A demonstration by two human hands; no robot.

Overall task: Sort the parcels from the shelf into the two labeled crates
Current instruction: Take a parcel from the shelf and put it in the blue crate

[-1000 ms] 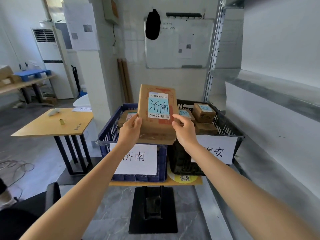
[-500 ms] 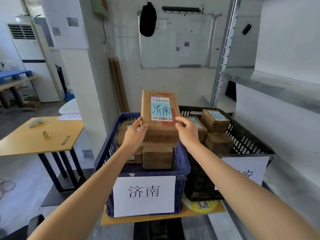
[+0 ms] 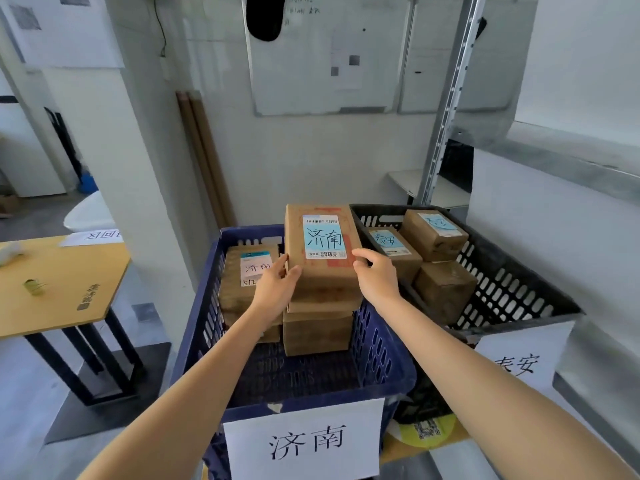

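While the parcel (image 3: 322, 251) hangs over the blue crate (image 3: 201, 327): both hands grasp it near its lower corners at mid-frame, with its printed face tilted up toward the camera.
Left hand (image 3: 277, 289): curled round the parcel's lower left edge.
Right hand (image 3: 375, 278): pinching the lower right corner, fingertips on the face.
Writing on the parcel: 济南, the same as the front sign (image 3: 304, 441) at the bottom of the frame, so this looks like the correct crate.
Black crate (image 3: 519, 299): at right of frame, touching the blue one. Its own sign (image 3: 519, 362) reads 泰安, and the boxes inside carry that name, so the parcel should stay out of it.
Brown box (image 3: 317, 334): directly below the parcel in the blue crate; I cannot tell whether the two touch.
Side box (image 3: 242, 292): left of the stack, also marked 济南.
Doing it well: bring the parcel down flat and square on the brown box, writing upward. Slide the fingers out from under its edges and let go only once its weight rests. Set down crooked, it may slip toward the crate wall.
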